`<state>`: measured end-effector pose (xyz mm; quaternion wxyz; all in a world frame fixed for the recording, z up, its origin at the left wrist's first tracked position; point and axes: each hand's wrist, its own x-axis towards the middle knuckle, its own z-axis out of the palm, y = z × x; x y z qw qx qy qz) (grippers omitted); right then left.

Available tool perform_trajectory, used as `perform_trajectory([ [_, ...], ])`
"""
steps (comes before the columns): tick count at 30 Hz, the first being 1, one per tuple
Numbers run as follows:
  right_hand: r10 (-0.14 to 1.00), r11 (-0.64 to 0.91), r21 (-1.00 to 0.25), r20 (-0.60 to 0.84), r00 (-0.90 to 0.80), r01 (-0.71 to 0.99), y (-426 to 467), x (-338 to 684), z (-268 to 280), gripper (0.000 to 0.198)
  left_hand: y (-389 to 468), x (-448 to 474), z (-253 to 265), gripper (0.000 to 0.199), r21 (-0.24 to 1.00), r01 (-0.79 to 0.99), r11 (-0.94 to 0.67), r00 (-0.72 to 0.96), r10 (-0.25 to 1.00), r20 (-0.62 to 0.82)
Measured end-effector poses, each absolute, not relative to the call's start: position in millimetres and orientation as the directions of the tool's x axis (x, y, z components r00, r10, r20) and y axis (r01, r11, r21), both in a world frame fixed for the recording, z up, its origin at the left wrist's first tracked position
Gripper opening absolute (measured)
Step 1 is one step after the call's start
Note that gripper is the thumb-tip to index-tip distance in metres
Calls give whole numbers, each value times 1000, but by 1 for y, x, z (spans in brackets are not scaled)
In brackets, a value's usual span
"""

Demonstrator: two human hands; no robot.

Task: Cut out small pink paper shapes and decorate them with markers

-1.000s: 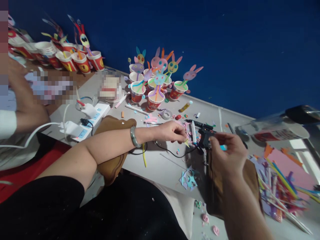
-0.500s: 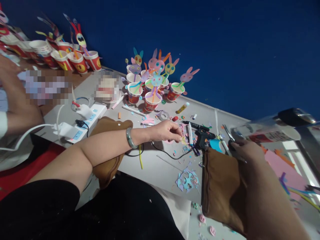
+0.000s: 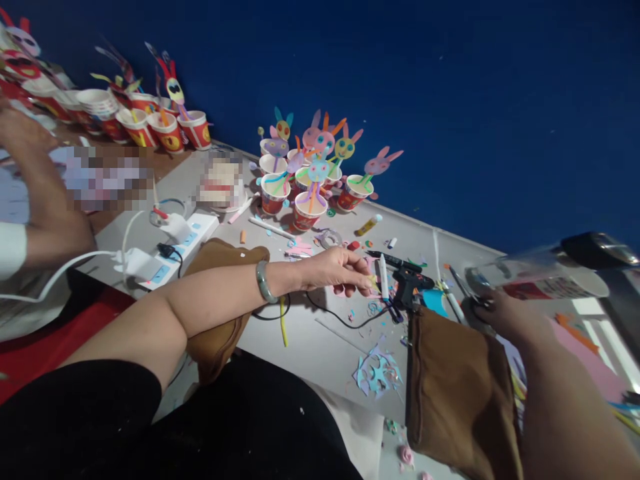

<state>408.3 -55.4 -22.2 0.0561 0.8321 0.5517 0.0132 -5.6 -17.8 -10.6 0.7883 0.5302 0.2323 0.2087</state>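
My left hand, with a bangle at its wrist, reaches over the middle of the table. Its thumb and fingers pinch a small yellow paper piece. Just beyond those fingertips lie a white pen and a black glue gun. On the right, my right hand is closed round the dark handles of scissors, blades pointing up and left; blur and the hand itself hide part of the handles. A clear tumbler with a dark lid lies close beyond that hand.
Paper cups with rabbit-faced figures stand near the blue wall. A white power strip lies left, past brown cloth. More brown cloth covers the near right. Blue paper scraps litter the table. Another person's arm rests far left.
The view has shifted slightly, so the table things sit a little lower and further right. My left hand still pinches the yellow piece. My right hand has moved slightly with the scissors.
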Motion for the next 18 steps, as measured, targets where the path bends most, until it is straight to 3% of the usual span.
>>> perform_trajectory([
  [5,893,-354,247,-196,404,902,-64,394,-7,23,-18,-6,-8,12,942,-70,328,791,594,-148],
  [10,914,-377,155,-97,394,913,-85,369,14,15,-15,-4,-12,13,936,-122,331,758,640,-128],
  [13,892,-450,-38,12,451,892,-101,356,21,27,-15,-3,-13,15,918,-169,359,773,626,-103],
  [15,863,-471,-307,32,504,827,-112,346,21,40,-16,-3,-13,14,913,-178,368,780,619,-97],
  [18,888,-273,-788,15,460,552,-126,318,21,51,-18,-3,-10,11,911,-177,373,777,621,-103],
])
